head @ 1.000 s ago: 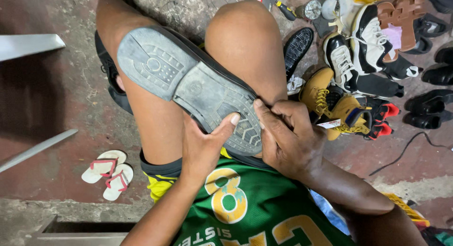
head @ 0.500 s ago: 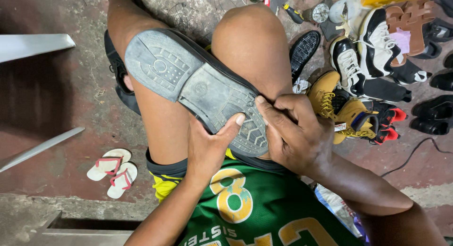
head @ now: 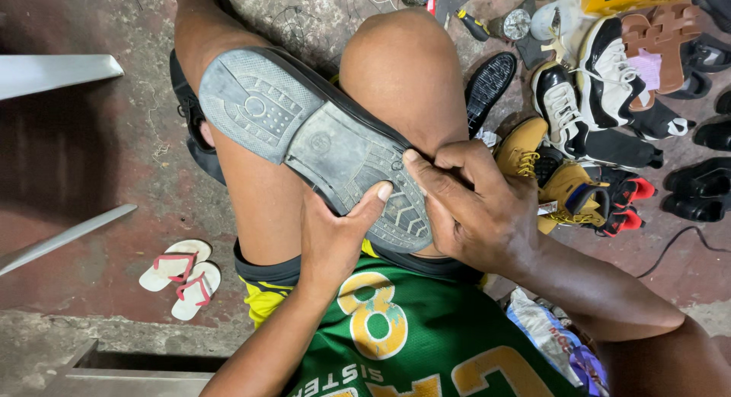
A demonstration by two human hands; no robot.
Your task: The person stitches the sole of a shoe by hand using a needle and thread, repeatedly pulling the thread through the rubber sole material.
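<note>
A dark shoe with a worn grey rubber sole [head: 304, 134] lies sole-up across my thighs, heel toward the upper left. My left hand [head: 335, 237] grips the toe end from below, thumb pressed onto the tread. My right hand [head: 476, 210] clamps the same toe end from the right side, fingers curled over the sole's edge near my knee. Both hands squeeze the front of the sole against the shoe.
A heap of shoes sits at the right: tan boots [head: 552, 172], black-and-white sneakers [head: 601, 85], black shoes [head: 689, 195]. A pair of white and pink flip-flops [head: 183, 275] lies on the red floor at left. Metal bars [head: 57, 73] jut in from the left.
The view has shifted slightly and the shoe sits a bit lower and to the right. Both hands keep their grip on the toe end.
</note>
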